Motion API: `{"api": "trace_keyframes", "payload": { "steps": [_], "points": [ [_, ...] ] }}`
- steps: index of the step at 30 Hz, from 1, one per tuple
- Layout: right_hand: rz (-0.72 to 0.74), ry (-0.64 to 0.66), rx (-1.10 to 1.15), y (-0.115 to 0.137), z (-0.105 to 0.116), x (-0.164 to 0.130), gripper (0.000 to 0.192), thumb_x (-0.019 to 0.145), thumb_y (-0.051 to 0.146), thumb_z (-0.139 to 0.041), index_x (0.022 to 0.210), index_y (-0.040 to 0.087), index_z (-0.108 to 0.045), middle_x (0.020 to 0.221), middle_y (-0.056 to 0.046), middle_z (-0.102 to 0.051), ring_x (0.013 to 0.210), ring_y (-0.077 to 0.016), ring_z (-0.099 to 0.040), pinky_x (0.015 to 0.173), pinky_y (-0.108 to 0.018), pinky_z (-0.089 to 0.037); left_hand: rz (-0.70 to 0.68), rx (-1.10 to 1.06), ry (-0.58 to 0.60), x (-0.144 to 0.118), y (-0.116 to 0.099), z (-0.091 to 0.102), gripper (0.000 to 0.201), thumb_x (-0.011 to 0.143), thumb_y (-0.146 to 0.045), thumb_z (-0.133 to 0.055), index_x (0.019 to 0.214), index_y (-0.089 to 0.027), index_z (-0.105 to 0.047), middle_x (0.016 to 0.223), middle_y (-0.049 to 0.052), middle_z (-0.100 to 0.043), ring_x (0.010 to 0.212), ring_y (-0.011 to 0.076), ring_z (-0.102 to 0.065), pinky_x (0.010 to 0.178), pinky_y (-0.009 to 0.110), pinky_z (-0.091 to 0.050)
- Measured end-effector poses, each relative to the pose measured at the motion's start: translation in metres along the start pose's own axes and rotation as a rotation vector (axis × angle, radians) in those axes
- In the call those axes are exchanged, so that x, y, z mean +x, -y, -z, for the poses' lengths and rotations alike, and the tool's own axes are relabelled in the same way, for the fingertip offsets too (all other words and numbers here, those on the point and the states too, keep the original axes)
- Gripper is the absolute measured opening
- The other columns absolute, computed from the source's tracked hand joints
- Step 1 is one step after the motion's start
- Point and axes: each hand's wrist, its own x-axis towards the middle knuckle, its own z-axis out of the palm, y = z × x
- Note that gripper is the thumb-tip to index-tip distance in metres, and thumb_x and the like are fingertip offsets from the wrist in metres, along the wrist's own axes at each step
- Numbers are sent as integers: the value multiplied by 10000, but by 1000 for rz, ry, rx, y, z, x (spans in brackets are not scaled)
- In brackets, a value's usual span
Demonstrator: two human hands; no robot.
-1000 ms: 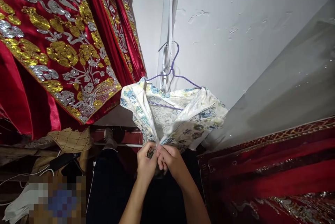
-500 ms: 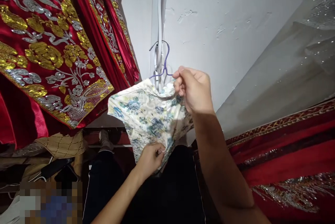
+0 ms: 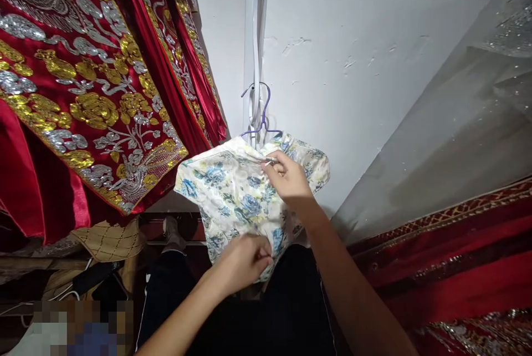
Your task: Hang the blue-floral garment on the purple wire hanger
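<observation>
A short-sleeved floral blouse point(image 3: 233, 178), cream with blue flowers, hangs from a thin purple hanger point(image 3: 264, 115). My right hand point(image 3: 288, 176) is closed in a pinch on the blouse's front edge just below the neckline. Lower down, my left hand point(image 3: 247, 259) has its fingers closed on the front of the blouse near the hem. The fabric right under the left fingertips is partly hidden. The hanger's hook goes around a pale vertical strip or pole point(image 3: 254, 29) against the wall.
Red garments with gold and silver sequins point(image 3: 95, 106) hang at the left. At the right are sheer, sparkly fabric point(image 3: 436, 140) and red fabric point(image 3: 477, 262). A white wall point(image 3: 332, 40) stands behind. Low at the left lies a black object point(image 3: 97, 278) near white cables.
My right hand has moved down and left from the blouse's shoulder by the hanger to the front edge. That shoulder and sleeve now show. The left hand remains near the hem.
</observation>
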Motion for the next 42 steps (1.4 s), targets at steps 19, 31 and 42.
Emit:
{"api": "trace_keyframes", "payload": {
  "steps": [19, 31, 42],
  "points": [
    [252, -240, 353, 25, -21, -4, 182, 916, 337, -628, 955, 257, -470, 690, 21, -586, 624, -155, -575, 576, -285, -449, -372, 246, -562, 83, -69, 92, 184, 1014, -252, -488, 890, -177, -601, 830, 18, -626, 781, 150, -577, 734, 263, -423],
    [0, -37, 147, -32, -32, -52, 322, 888, 264, -563, 1188, 179, -639, 586, 47, -538, 497, -116, -415, 497, -265, -320, -101, -1079, -1234, 47, 5, 190, 244, 943, -218, -592, 709, -175, -538, 617, -46, -511, 580, 91, -529, 679, 200, -482],
    [-529, -374, 383, -113, -46, -133, 976, 713, 383, -689, 1554, 82, -296, 514, 62, -563, 415, -108, -360, 423, -235, -276, 399, -1621, -1142, -6, 77, 41, 245, 962, -156, -454, 775, -164, -611, 757, 58, -695, 803, 158, -704, 811, 278, -544]
  ]
}}
